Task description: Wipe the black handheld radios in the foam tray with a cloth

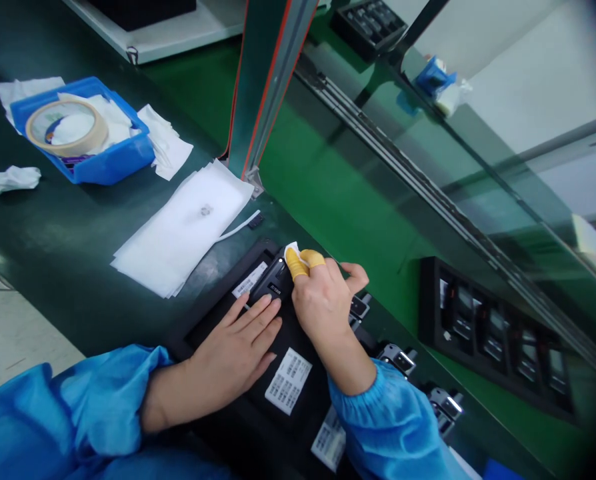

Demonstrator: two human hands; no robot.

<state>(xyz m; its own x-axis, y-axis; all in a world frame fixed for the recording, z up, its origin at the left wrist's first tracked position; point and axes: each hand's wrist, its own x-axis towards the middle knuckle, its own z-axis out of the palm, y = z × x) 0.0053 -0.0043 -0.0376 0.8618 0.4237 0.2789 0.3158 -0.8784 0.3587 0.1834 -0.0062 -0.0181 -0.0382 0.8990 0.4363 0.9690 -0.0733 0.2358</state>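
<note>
A flat black plastic device with pale lettering [273,283] lies at the near middle of the scene, within the outline of a wide black tray [218,290]; whether it sits in a recess there is hard to tell. The left hand [235,353] rests on it, fingers straight and close together, pressing from above rather than clamped round it. The right hand [323,293], yellow covers on two digits, pinches a small white cloth [293,247] at the device's far end. The step in hand looks like wiping; the next move seems to call for steady pressure from the left fingers while the cloth works along the edge.

Just left of the device is a white barcode label [249,279]; nearer and to the right is a larger white sheet of barcodes [289,381].

Farther left, an open blue plastic bin [108,160] holds a tan roll of tape [68,130] and crumpled white cloths [115,117]. A stack of thin white sheets [183,230] lies between bin and device. On the right, a long black compartmented tray [428,300] holds dark handheld units [493,333], one beside another.
</note>
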